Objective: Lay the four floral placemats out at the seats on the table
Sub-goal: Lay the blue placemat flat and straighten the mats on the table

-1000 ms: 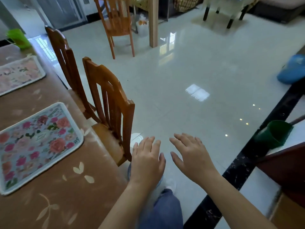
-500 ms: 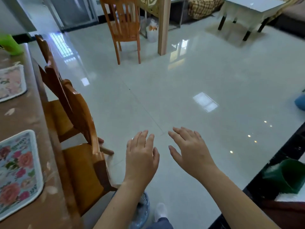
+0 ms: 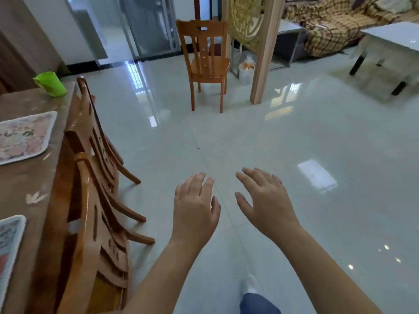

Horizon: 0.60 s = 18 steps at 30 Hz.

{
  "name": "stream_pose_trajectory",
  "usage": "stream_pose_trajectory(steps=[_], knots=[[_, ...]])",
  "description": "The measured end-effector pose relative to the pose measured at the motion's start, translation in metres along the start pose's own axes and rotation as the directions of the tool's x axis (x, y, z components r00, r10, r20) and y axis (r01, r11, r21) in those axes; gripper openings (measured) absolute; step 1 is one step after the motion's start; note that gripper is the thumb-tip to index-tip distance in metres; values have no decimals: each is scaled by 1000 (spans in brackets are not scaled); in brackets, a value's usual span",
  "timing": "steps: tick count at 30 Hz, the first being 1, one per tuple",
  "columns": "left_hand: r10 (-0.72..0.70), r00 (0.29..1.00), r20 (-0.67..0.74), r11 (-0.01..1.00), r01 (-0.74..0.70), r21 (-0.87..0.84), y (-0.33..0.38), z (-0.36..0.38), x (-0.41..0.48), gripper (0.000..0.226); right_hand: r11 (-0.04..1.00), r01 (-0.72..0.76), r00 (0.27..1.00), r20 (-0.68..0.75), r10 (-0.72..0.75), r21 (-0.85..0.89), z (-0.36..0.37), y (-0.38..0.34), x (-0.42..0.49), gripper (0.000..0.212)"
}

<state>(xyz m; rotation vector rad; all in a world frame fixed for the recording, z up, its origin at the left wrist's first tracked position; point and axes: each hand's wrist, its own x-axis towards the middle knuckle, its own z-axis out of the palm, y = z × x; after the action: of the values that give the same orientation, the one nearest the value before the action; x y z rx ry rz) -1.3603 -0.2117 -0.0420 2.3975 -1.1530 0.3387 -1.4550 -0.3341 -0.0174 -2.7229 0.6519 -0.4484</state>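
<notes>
L hand (image 3: 195,209) & R hand (image 3: 267,202) empty, fingers relaxed, 2 placemats (image 3: 25,137) on table (image 3: 29,186)

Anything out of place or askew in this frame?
One wooden chair stands alone on the open floor beside the post, away from the table; the near chair and far chair sit against it. The near placemat and far placemat lie flat. No spill or damage shows.

two placemats (image 3: 23,137) on table (image 3: 29,184), chairs (image 3: 90,200) right
</notes>
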Motion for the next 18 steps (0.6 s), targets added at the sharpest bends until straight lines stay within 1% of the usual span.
stream_pose_trajectory(steps=[4, 8, 11, 14, 18], knots=[[-137, 990, -44, 990, 138, 26, 6, 9, 57, 37, 992, 128, 991, 34, -128, 14, -12, 24, 70, 39], [-253, 963, -98, 960, 262, 95, -2, 14, 99, 37, 964, 261, 962, 68, -264, 47, -9, 32, 135, 39], [-329, 938, -107, 928, 342, 147, -18, 16, 119, 37, 934, 346, 928, 116, -354, 89, 7, 25, 176, 40], [-394, 908, -144, 891, 415, 183, -42, 16, 136, 36, 898, 420, 884, 163, -438, 133, 26, 10, 213, 41], [-482, 860, -169, 836, 509, 204, -87, 21, 166, 37, 863, 481, 844, 184, -503, 153, 55, -13, 270, 43]])
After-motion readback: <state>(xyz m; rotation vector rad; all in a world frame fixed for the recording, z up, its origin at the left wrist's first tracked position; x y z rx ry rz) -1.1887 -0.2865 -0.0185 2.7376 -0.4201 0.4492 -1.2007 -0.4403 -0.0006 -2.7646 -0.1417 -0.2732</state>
